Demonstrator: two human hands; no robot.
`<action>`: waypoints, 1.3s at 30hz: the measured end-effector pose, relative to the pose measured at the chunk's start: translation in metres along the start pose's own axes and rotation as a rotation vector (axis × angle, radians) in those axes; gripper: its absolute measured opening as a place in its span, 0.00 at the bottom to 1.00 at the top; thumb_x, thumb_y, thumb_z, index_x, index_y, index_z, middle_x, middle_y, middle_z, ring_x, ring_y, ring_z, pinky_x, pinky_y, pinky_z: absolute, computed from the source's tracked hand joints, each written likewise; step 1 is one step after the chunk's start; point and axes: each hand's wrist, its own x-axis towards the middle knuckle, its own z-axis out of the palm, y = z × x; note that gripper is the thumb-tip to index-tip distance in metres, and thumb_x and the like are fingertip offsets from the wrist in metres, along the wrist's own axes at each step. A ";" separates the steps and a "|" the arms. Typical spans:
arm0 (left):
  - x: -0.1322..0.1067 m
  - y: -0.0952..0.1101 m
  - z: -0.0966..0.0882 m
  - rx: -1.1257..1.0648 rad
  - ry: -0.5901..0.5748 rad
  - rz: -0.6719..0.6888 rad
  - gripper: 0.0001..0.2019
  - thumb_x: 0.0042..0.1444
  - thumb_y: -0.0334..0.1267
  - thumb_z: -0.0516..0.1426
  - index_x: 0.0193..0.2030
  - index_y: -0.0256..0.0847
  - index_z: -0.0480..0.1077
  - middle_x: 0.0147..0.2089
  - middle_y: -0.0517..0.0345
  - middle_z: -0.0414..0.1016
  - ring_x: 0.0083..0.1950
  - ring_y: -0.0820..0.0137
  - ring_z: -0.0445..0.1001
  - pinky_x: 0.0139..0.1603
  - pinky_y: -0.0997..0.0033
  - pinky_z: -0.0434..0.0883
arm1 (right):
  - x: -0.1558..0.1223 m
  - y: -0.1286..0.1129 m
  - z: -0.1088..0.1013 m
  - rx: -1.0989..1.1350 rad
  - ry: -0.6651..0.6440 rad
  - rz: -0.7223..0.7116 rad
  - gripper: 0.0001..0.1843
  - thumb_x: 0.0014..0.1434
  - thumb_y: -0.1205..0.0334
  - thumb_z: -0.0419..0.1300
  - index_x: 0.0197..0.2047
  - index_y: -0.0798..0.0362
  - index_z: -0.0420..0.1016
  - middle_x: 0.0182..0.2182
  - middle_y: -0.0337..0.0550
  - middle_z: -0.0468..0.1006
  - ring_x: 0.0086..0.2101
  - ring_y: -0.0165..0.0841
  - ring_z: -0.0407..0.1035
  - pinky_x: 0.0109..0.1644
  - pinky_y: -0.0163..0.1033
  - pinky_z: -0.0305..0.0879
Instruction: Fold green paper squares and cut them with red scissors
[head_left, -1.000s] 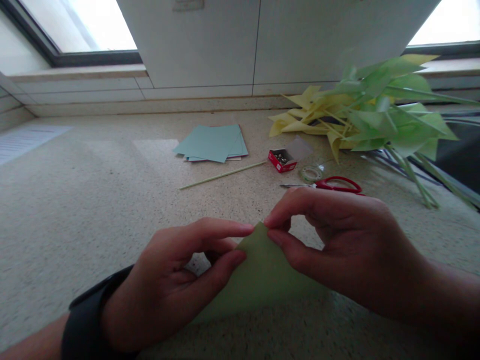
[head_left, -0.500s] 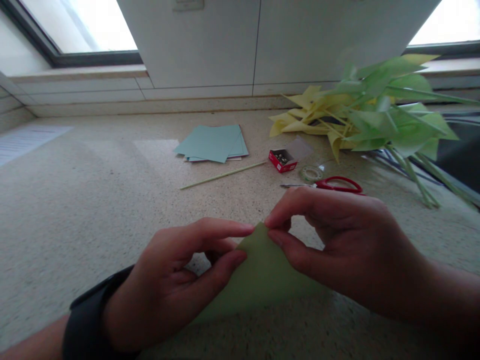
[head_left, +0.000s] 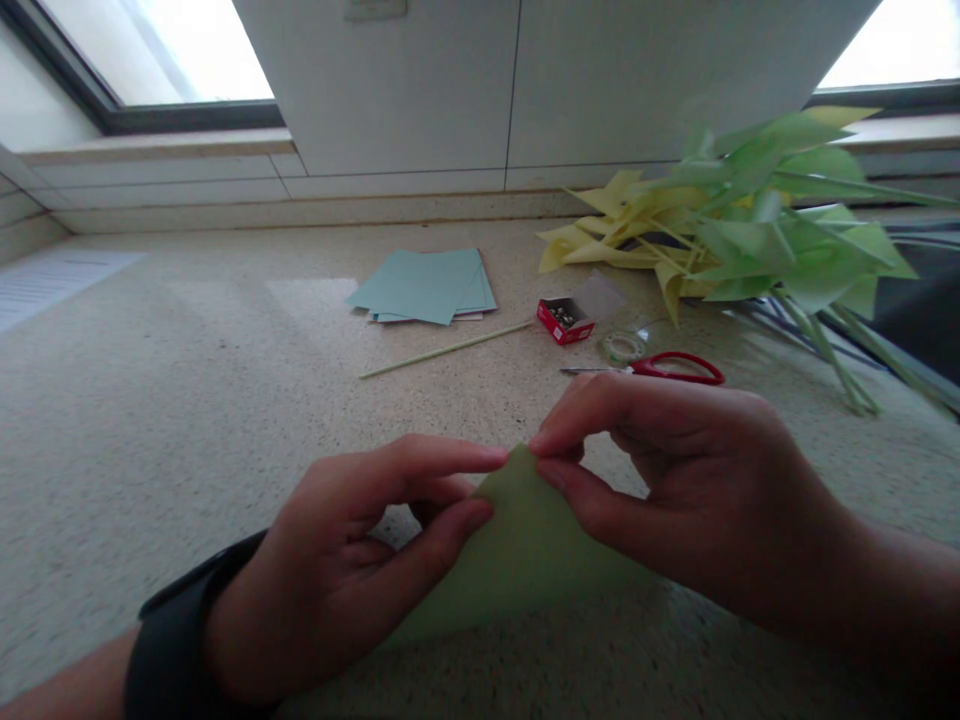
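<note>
Both hands, the left hand [head_left: 360, 560] and right hand [head_left: 675, 480], still pinch the top corner of the folded green paper sheet [head_left: 525, 560] on the speckled stone surface [head_left: 187, 400], nothing having shifted

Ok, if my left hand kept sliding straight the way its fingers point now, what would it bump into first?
The left hand points right, across the top corner of the green paper that it pinches. Straight on, it would most likely meet the right hand's fingertips, which pinch the same corner from the other side, nearly touching already.
</note>
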 end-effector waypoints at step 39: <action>0.001 -0.001 0.000 0.054 0.041 0.047 0.20 0.61 0.26 0.61 0.56 0.55 0.74 0.40 0.66 0.85 0.35 0.76 0.82 0.34 0.84 0.78 | 0.001 0.001 0.000 0.011 -0.020 0.015 0.03 0.55 0.68 0.66 0.32 0.51 0.77 0.27 0.34 0.78 0.28 0.26 0.71 0.33 0.32 0.67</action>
